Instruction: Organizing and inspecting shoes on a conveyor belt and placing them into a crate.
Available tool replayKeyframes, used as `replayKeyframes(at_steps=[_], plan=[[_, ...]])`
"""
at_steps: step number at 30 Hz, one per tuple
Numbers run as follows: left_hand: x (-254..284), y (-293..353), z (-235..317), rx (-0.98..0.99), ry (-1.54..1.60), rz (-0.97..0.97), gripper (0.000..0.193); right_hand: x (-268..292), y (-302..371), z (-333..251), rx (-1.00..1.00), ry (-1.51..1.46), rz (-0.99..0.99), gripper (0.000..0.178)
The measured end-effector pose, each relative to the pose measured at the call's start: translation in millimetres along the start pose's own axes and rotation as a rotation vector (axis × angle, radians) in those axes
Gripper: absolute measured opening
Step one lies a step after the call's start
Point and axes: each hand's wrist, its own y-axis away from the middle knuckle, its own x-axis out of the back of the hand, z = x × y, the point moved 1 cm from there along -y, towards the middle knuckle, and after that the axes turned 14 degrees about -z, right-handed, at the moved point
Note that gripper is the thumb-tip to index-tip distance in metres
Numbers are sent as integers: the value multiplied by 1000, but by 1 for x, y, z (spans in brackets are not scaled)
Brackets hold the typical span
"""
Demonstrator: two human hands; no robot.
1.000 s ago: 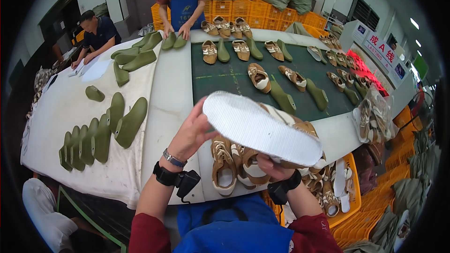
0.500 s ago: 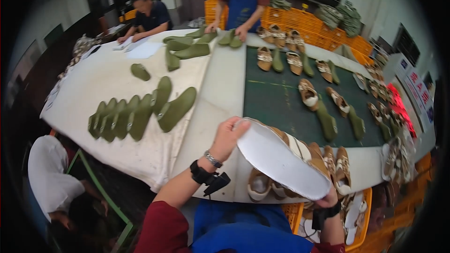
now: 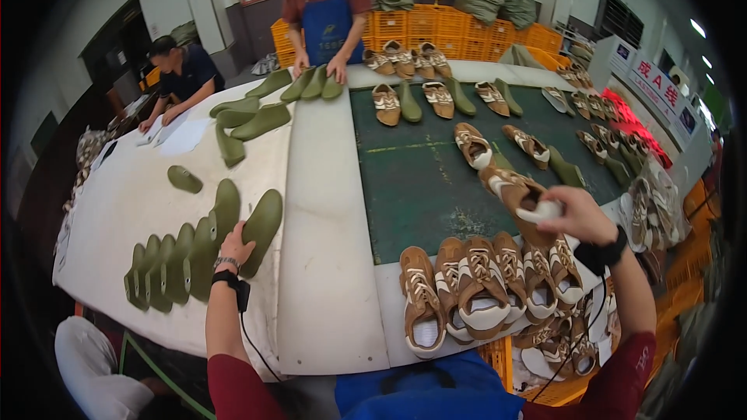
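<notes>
My left hand (image 3: pixel 236 249) is closed on the near edge of a green shoe last (image 3: pixel 262 225), which lies at the right end of a row of green lasts (image 3: pixel 159 268) on the cream cloth. My right hand (image 3: pixel 580 218) grips the white heel of a brown sneaker (image 3: pixel 510 187) with white stripes. That sneaker is held toe-away over the dark green mat. Just nearer to me, several brown and white sneakers (image 3: pixel 481 288) stand side by side along the table edge. The fingers of my left hand partly cover the last.
Across the table a co-worker in a blue apron (image 3: pixel 327 31) handles green lasts. Another person (image 3: pixel 183 78) sits at the far left by papers. Shoe and last pairs stand on the green mat (image 3: pixel 405 187). An orange crate (image 3: pixel 498 362) of shoes is below the near edge.
Both hands held up a shoe, its white sole facing me; now my right hand alone holds a sneaker over the mat. My left hand has moved left onto a last. The view has turned right.
</notes>
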Motion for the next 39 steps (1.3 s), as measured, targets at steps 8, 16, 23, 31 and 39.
replayKeyframes(at_steps=[8,16,23,31,39], plan=[[4,24,32,-180,92,-22,57,-89,-186,75,-75,178,-102,48],[-3,66,81,-155,305,-137,65,-169,-239,32,92,61,-86,45],[-28,73,131,-264,502,-219,62,-197,-314,37,-65,-87,-100,46],[-40,54,171,-330,862,-450,68,-96,-194,70,171,-183,-158,36],[-79,-25,331,-768,219,-774,56,-32,77,147,-53,-494,423,21]])
